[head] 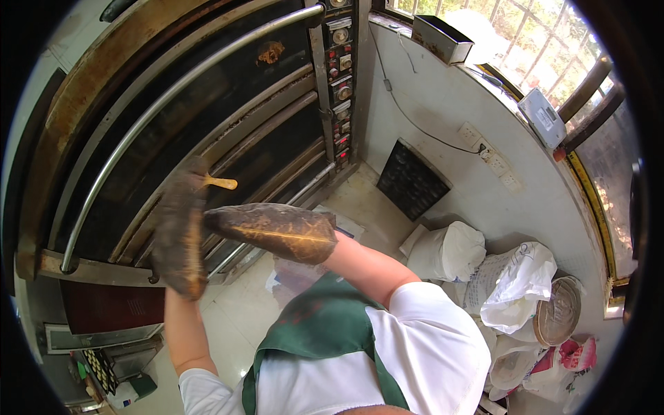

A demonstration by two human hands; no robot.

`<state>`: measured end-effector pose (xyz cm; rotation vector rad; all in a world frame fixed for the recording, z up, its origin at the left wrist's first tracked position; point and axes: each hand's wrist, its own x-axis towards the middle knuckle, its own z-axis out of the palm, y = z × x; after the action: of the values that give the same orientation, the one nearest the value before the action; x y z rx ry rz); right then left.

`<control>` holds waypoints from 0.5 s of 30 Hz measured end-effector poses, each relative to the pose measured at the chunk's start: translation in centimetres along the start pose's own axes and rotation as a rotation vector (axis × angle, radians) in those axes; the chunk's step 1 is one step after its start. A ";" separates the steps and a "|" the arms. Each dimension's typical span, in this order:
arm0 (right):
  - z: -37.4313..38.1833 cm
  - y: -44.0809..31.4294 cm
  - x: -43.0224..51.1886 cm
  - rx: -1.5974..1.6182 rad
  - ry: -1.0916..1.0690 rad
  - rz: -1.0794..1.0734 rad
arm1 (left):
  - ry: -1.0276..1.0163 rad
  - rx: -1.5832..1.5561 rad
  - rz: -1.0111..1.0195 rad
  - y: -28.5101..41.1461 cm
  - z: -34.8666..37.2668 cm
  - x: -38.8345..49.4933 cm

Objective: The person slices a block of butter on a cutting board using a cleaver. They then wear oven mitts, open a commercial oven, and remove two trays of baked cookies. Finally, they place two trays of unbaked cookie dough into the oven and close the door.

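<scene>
Dark, scorched oven mitts with yellowish stains cover both my hands. My left hand (179,228), blurred by motion, is raised in front of the deck oven (249,119). A small yellow handle (222,182) juts out to the right of the left mitt's upper part; whether the mitt grips it is hidden. My right hand (275,232) points left, its mitt's tip beside or against the left mitt. The mitts hide the fingers of both hands. A long metal door handle (171,98) curves across the oven's upper door.
Knobs and lit red switches line the oven's control panel (341,93). A black tray (413,179) leans against the white wall. White sacks (446,251) and a round lid (557,311) lie at right. A scale (542,116) and metal loaf tin (441,39) rest on the windowsill.
</scene>
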<state>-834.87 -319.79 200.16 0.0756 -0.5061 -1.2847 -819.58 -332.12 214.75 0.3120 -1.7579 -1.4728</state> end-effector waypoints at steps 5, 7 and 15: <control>-1.9 1.7 3.7 -0.929 0.094 -0.279 | 0.105 -0.158 -0.474 -1.2 1.9 0.1; -2.5 1.6 3.9 -0.852 0.023 -0.314 | 0.111 -0.229 -0.429 -1.7 1.4 1.5; 4.3 -10.5 -2.6 -1.670 0.175 -0.536 | 0.195 0.077 0.248 -1.0 -1.8 12.2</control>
<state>-846.45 -319.52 199.71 -1.1175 0.8923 -1.8404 -826.51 -341.51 218.89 0.2570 -1.6345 -1.1614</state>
